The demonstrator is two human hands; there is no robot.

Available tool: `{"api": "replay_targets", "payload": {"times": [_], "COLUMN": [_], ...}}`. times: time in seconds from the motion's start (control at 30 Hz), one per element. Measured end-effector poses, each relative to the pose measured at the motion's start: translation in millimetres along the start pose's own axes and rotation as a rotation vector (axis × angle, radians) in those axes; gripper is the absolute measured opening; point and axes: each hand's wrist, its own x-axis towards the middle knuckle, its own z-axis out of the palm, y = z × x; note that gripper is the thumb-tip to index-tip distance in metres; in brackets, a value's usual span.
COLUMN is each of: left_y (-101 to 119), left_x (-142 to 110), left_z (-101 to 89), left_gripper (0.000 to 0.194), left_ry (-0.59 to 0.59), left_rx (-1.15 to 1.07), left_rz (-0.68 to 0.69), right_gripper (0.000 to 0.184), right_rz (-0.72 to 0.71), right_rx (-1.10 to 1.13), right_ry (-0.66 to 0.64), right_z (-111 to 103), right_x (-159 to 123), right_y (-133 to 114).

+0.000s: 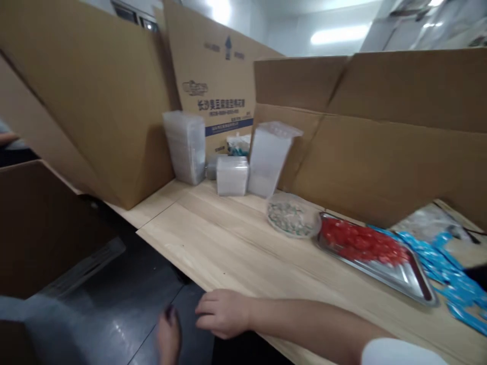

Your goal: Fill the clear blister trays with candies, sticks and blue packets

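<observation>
My right hand (222, 312) reaches leftward from a white sleeve (399, 352) and lies at the front edge of the light wooden table (236, 253). Its fingers are curled in and nothing shows in them. Just left of it and below the table edge is a blurred part of what seems to be my left hand (169, 337); its fingers cannot be made out. Both hands are far from the goods on the table.
Stacks of clear plastic containers (185, 146) and lidded tubs (232, 175) stand at the back. A clear bowl of greenish pieces (292, 217), a steel tray of red pieces (411, 279) and blue packets (449, 274) lie right. Cardboard walls (373, 152) surround the table; a dark floor (125, 299) lies to the left.
</observation>
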Motion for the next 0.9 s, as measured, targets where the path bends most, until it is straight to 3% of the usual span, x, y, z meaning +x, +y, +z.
{"api": "replay_targets", "payload": {"times": [0.1,0.13,0.17,0.23,0.33,0.4,0.5,0.9], "left_y": [53.2,77.2,102.4,149.1,188.1,191.3,183.9,197.3], "left_x": [19.0,23.5,26.6,30.0,31.4,31.0,27.5,9.4], "left_z": [-7.7,-10.6,-11.6,-4.9,20.9,36.0,43.2,28.5], "left_gripper": [0.036,0.04,0.04,0.041,0.046,0.05,0.056,0.06], "left_ry": [0.385,0.425,0.362,0.121,-0.083,-0.115,-0.112,-0.103], "left_rx": [-0.061,-0.103,-0.157,-0.304,-0.301,-0.133,0.069,0.208], "left_rz": [-0.004,0.07,0.168,0.314,0.352,0.419,0.54,0.66], "right_gripper": [0.028,0.029,0.031,0.034,0.042,0.047,0.049,0.049], "right_rz": [0.193,0.275,0.361,0.554,0.857,0.924,0.874,0.898], "right_rx": [0.047,0.079,0.113,0.178,0.245,0.264,0.247,0.115], "right_ry": [0.185,0.239,0.289,0.37,0.409,0.361,0.294,0.325], "right_z": [-9.6,-13.8,-18.4,-27.2,-34.5,-34.3,-31.8,-37.4], "right_x": [-20.8,-32.6,-46.5,-77.8,-120.2,-136.3,-140.7,-131.8], "right_y": [-8.3,-12.1,-16.4,-25.4,-38.5,-45.6,-51.5,-52.4]}}
